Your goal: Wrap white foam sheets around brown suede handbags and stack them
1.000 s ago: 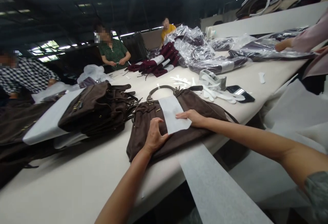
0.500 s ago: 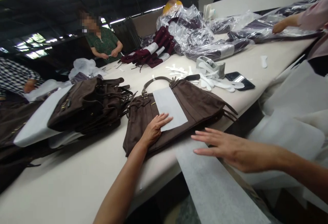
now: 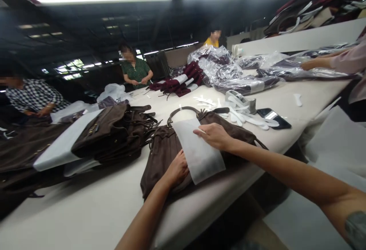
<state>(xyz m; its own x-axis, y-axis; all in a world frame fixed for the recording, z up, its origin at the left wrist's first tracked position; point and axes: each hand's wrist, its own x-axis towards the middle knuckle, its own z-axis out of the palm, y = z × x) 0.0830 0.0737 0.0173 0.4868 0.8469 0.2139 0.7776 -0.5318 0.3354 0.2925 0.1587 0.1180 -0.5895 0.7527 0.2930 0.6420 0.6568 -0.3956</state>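
Observation:
A brown suede handbag (image 3: 162, 154) lies flat on the pale table (image 3: 94, 204) in front of me, its strap handle (image 3: 183, 109) pointing away. A white tissue strip (image 3: 197, 151) is laid across the bag's middle. My left hand (image 3: 177, 170) rests on the bag, its fingers tucked under the strip's near left edge. My right hand (image 3: 214, 135) presses on the upper right part of the strip, fingers curled and pinching a small white piece.
More brown handbags (image 3: 114, 132) wrapped in white strips are stacked to the left. White paper cutouts (image 3: 243, 114), a tape dispenser (image 3: 241, 100) and a phone (image 3: 273, 116) lie beyond. Maroon bags (image 3: 180, 80) and plastic-wrapped bags (image 3: 228, 71) sit further back. Other people work around the table.
My right hand came back from the hanging strip near the table edge onto the bag. The strip now lies folded over the bag, and my left fingers slid under it.

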